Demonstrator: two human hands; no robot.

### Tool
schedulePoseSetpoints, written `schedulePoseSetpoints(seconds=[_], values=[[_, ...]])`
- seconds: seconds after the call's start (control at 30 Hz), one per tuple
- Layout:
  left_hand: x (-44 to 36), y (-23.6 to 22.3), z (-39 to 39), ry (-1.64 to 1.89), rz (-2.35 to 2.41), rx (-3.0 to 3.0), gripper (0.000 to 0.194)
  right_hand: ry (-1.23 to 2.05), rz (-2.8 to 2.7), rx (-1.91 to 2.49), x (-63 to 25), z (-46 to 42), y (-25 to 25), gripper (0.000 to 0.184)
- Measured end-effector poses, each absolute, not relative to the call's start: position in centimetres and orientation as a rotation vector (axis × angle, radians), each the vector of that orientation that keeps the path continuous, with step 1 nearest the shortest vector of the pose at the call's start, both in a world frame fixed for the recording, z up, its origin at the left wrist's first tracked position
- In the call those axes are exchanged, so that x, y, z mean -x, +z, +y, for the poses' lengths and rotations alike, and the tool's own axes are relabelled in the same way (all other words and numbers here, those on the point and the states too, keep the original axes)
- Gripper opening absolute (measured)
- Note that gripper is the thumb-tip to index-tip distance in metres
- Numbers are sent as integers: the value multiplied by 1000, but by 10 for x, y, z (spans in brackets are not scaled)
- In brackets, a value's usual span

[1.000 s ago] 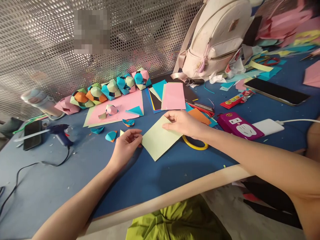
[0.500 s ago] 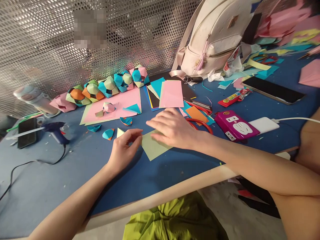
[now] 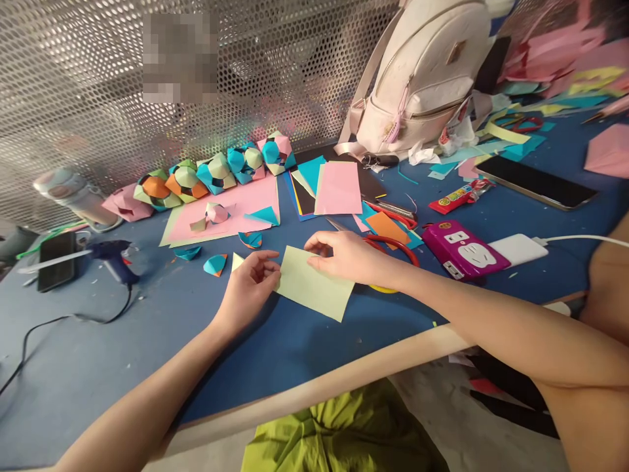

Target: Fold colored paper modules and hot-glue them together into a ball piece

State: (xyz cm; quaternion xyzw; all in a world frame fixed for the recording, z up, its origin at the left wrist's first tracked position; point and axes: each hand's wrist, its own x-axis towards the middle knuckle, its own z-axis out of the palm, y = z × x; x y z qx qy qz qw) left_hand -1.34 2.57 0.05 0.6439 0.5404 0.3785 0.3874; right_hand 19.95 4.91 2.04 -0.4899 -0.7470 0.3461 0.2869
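Observation:
A pale green sheet of paper (image 3: 314,288) lies at a slant on the blue table in front of me. My left hand (image 3: 250,283) has its fingers curled and its thumb and fingertips at the sheet's left corner. At the far edge, my right hand (image 3: 346,254) bends its fingers, with the thumb over the paper and the fingertips close by. Beside my left hand rests a small pale yellow folded piece (image 3: 236,261), partly hidden. Small blue-and-orange folded pieces (image 3: 215,265) lie to its left. Scissors with red and yellow handles (image 3: 407,252) lie partly under my right forearm.
Several folded paper balls (image 3: 216,173) line the metal mesh. Pink paper (image 3: 339,189) lies stacked behind my hands. A glue gun (image 3: 111,255) with its cord is at left. At right are a purple power socket (image 3: 459,248), a phone (image 3: 535,181) and a backpack (image 3: 422,85).
The pale green sheet has turned and shows more of its surface. My right hand has gone from stretched-out fingers over it to bent fingers at its far edge. The left hand has barely moved.

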Motion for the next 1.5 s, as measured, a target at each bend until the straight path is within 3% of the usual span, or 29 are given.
schedulePoseSetpoints(seconds=[0.07, 0.27, 0.5, 0.87, 1.5], values=[[13, 2, 24, 929, 1391, -1725, 28, 859, -2028, 1259, -196, 49, 20, 15], [9, 6, 24, 945, 1396, -1734, 27, 974, -1949, 1172, -193, 60, 9, 9], [12, -2, 27, 915, 1453, -1811, 28, 866, -1947, 1157, -202, 62, 2, 6], [16, -8, 31, 891, 1547, -1968, 23, 95, -2458, 424, -209, 55, -22, 23], [17, -12, 34, 894, 1602, -2040, 20, -274, -2657, 377, -196, 39, -20, 28]])
